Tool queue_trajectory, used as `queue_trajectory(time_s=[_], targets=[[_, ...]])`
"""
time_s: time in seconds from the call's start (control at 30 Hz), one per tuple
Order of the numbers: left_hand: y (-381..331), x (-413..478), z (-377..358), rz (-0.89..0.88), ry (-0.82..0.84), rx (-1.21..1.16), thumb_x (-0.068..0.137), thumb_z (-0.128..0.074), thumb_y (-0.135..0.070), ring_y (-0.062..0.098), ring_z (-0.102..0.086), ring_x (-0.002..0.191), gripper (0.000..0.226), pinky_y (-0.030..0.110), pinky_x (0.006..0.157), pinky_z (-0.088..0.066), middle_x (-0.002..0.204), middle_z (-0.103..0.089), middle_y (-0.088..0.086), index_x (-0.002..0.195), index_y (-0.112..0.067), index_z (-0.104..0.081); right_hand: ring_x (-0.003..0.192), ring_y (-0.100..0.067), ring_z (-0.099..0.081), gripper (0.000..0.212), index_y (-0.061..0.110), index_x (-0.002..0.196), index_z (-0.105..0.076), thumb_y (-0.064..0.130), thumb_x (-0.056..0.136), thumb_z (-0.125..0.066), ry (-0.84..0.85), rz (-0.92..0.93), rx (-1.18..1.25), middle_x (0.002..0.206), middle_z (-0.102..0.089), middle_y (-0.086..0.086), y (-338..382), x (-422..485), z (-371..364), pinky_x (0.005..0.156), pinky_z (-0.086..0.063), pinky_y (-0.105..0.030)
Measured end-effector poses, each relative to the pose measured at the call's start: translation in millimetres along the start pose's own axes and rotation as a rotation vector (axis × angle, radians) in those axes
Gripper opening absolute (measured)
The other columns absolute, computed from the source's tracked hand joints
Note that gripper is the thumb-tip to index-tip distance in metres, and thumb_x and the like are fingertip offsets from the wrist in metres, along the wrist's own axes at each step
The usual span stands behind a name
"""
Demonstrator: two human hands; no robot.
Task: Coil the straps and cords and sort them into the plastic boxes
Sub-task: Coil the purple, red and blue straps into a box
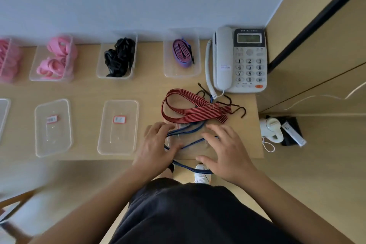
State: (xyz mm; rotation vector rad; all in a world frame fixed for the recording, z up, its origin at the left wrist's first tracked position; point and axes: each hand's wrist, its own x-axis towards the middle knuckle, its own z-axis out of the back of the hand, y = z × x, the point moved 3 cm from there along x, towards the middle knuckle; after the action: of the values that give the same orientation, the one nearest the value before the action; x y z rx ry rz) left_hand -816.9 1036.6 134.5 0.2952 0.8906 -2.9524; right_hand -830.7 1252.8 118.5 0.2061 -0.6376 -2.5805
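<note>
A blue cord (193, 128) lies in loose loops on a clear lid (198, 152) at the table's front edge, and one loop hangs over the edge. My left hand (158, 144) rests flat on its left part with fingers spread. My right hand (223, 150) lies flat on its right part, fingers apart. Neither hand visibly grips it. Just behind lies a bundle of red-and-black striped bungee cords (194, 109) with black hooks (240, 110). At the back stand clear boxes: one with a purple strap (181, 54), one with black straps (119, 57), one with pink straps (57, 57).
Two clear lids with red labels (118, 127) (52, 128) lie to the left of my hands. A white desk phone (239, 59) stands at the back right by the wall. Another pink-filled box (8, 59) is at the far left. A wooden chair (11, 204) stands below left.
</note>
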Motion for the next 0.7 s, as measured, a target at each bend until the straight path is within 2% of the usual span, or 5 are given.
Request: queue_trajectory(time_s=[0.13,0.2,0.33,0.5,0.7], targets=[[-8,-12,-19,-0.038,0.248,0.271,0.069,-0.056,-0.091,0.027,-0.021,0.151,0.125,0.051,0.123,-0.024,0.166,-0.023,0.005,0.164,-0.019,-0.018,0.12,-0.027,-0.05,0.05,0.011,0.127,-0.063,0.037,0.085,-0.07,-0.159,-0.016,0.01,0.131,-0.058,-0.01,-5,5,8,0.104,-0.044,-0.041],[-12,-14,-27,-0.085,0.307,0.406,0.06,-0.046,-0.101,0.029,-0.007,0.155,0.141,0.056,0.125,-0.014,0.17,-0.008,0.006,0.165,-0.019,0.0,0.114,-0.03,-0.055,0.045,0.007,0.124,-0.065,0.027,0.084,-0.074,-0.267,-0.035,-0.029,0.125,-0.061,-0.012,-12,17,18,0.1,-0.047,-0.041],[-23,-8,-31,-0.091,0.237,0.387,0.065,-0.07,-0.082,0.026,-0.013,0.151,0.132,0.049,0.126,-0.016,0.166,-0.016,0.002,0.164,-0.022,-0.006,0.105,-0.033,-0.056,0.053,0.009,0.125,-0.062,0.035,0.081,-0.077,-0.223,0.012,-0.148,0.122,-0.064,-0.01,-13,58,31,0.093,-0.047,-0.041],[-25,-4,-18,0.023,0.068,0.139,0.085,-0.07,-0.062,0.024,-0.028,0.145,0.089,0.042,0.119,-0.03,0.159,-0.037,0.0,0.158,-0.024,-0.034,0.109,-0.03,-0.048,0.063,0.018,0.123,-0.055,0.061,0.079,-0.069,0.057,-0.017,-0.345,0.115,-0.067,-0.003,-3,102,18,0.086,-0.043,-0.041],[-11,15,11,0.109,-0.021,0.033,0.092,-0.071,-0.041,0.024,-0.038,0.14,0.066,0.034,0.114,-0.032,0.151,-0.047,0.004,0.15,-0.02,-0.047,0.101,-0.025,-0.048,0.029,0.019,0.103,-0.059,0.037,0.084,-0.071,0.018,-0.043,-0.346,0.098,-0.068,0.001,-3,114,22,0.082,-0.038,-0.04]])
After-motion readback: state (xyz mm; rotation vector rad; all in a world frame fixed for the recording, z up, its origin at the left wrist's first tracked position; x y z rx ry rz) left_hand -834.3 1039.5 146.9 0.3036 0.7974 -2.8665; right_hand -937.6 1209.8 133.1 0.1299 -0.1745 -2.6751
